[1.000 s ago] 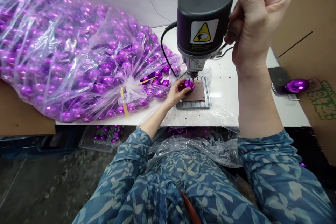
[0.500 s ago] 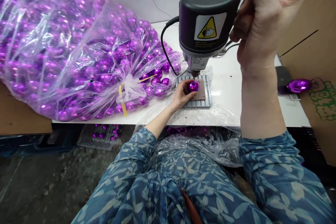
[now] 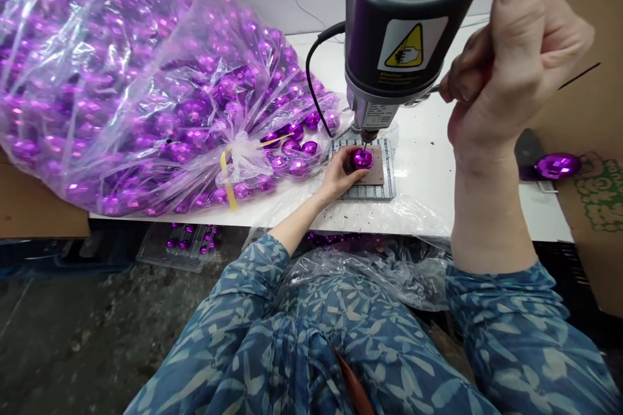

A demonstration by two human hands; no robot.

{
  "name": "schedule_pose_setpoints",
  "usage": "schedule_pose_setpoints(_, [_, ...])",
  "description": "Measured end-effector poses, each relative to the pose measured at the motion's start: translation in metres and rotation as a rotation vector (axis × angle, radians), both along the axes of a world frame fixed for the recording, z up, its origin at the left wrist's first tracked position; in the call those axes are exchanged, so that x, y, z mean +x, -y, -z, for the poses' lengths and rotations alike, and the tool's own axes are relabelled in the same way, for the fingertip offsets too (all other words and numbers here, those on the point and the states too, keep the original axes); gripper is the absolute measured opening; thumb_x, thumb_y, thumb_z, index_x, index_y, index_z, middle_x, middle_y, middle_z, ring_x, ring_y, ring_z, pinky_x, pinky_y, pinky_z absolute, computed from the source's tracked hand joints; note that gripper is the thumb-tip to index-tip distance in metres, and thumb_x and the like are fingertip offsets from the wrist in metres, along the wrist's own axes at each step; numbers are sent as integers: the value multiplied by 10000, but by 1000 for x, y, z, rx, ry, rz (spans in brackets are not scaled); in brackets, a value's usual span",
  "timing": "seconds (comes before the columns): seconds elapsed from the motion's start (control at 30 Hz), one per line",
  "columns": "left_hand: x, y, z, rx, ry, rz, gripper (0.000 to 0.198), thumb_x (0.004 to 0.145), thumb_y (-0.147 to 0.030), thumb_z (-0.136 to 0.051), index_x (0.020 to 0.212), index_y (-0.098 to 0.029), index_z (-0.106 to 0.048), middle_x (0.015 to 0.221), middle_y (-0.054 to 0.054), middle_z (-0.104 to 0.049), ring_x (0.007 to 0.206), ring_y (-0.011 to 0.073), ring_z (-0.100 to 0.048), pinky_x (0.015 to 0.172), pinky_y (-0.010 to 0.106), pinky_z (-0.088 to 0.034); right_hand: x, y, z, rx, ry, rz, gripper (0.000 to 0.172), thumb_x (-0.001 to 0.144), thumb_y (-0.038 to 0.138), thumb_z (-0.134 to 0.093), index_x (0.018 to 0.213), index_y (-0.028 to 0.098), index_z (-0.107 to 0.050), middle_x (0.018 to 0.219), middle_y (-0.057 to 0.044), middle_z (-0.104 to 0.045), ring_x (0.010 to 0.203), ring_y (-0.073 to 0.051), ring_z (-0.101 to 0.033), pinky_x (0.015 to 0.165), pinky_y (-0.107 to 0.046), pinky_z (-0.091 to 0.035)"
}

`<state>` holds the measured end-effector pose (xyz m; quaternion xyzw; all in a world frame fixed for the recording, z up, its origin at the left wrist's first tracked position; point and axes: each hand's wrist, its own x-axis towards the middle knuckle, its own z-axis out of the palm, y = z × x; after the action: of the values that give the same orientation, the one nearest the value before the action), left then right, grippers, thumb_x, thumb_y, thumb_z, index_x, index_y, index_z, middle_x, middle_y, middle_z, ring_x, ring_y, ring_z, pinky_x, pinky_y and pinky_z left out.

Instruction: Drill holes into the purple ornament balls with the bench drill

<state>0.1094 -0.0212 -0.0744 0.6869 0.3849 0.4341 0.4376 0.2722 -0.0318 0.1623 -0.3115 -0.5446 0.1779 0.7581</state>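
Observation:
Thumb and fingers of my left hand point(image 3: 340, 172) curl round a shiny purple faceted ball point(image 3: 363, 157), holding it on a brown board point(image 3: 374, 175) over the slotted metal base plate point(image 3: 387, 189). Right above the ball is a drill press point(image 3: 396, 45), its thin bit reaching down to the ball's top; whether it has entered cannot be made out. My right hand point(image 3: 516, 58) is closed at the right of the machine, wrapped round its feed lever point(image 3: 431, 91), whose grip end is hidden in the fingers.
A big clear bag point(image 3: 146, 91) of purple balls fills the left of the white table point(image 3: 423, 175). Several loose purple balls point(image 3: 292, 148) lie by its tied neck. At right stand a cardboard box point(image 3: 594, 142) and another purple ball point(image 3: 558, 166). Clear plastic film point(image 3: 370, 272) covers my lap.
The camera view has shifted slightly, so the machine and my right hand appear further right. My left hand still holds the ball under the bit, and my right hand still grips the lever.

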Motion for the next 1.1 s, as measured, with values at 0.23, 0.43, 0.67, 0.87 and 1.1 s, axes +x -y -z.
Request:
schedule_pose_setpoints(0.23, [0, 0, 0, 23, 3, 2, 543, 894, -356, -872, 1351, -236, -606, 1385, 135, -679, 1325, 325, -654, 1201, 598, -521, 2, 6, 14, 18, -36, 9, 703, 720, 764, -761, 547, 193, -389, 432, 54, -354, 343, -63, -285, 391, -311, -147])
schedule_pose_setpoints(0.43, [1, -1, 3, 17, 24, 6, 561, 882, -351, -879, 1349, -224, -594, 1351, 128, -688, 1295, 309, -667, 1184, 574, -534, 2, 9, 27, 40, 1, 72, 698, 848, 685, -686, 545, 137, -376, 433, 59, -317, 371, -7, -310, 441, -222, -210])
schedule_pose_setpoints(0.67, [0, -1, 0, 30, 39, 14, 563, 876, -341, -883, 1347, -221, -600, 1337, 124, -698, 1279, 299, -679, 1169, 544, -552, 0, 15, 41, 114, 2, 77, 736, 947, 625, -626, 508, 119, -322, 424, 53, -265, 381, 10, -339, 449, -193, -217])
schedule_pose_setpoints(0.87, [-1, -3, 3, 38, 26, 14, 560, 882, -381, -880, 1347, -225, -610, 1302, 116, -705, 1262, 296, -679, 1160, 536, -553, 0, 12, 56, 187, -8, 125, 778, 953, 634, -643, 523, 140, -224, 420, 43, -287, 366, -26, -354, 391, -235, -266])
schedule_pose_setpoints(1.1, [-3, -4, 9, 33, 29, 32, 580, 894, -426, -868, 1378, -241, -606, 1336, 127, -685, 1302, 323, -658, 1206, 593, -508, 10, -4, 85, 411, 24, 125, 762, 967, 475, -672, 559, 155, -113, 364, 57, -180, 304, -29, -220, 341, -236, -235])
